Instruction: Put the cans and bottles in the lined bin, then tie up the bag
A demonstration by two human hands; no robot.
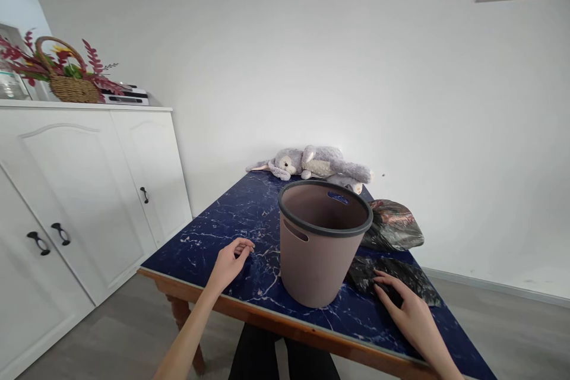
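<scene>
A brownish-mauve trash can (pixel 318 264) with a dark rim stands upright on the blue marble-patterned table (pixel 209 246), its mouth upward and slots in its sides. Left of it, my left hand (pixel 231 258) is near the tabletop, fingers loosely curled and holding nothing, apart from the can. To the right of the can, my right hand (pixel 403 303) is on a flat black plastic bag (pixel 363 276), with thumb and fingers around part of it. Some of its fingertips are hidden in the dark plastic. Behind that bag lies a filled black plastic bag (pixel 394 225) with reddish contents showing through.
A grey plush rabbit (pixel 320 161) lies at the table's far end by the wall. A white cabinet (pixel 80 178) stands at left, carrying a wicker basket (pixel 73 88) of artificial flowers. The table's wooden front edge (pixel 285 325) is close to my legs.
</scene>
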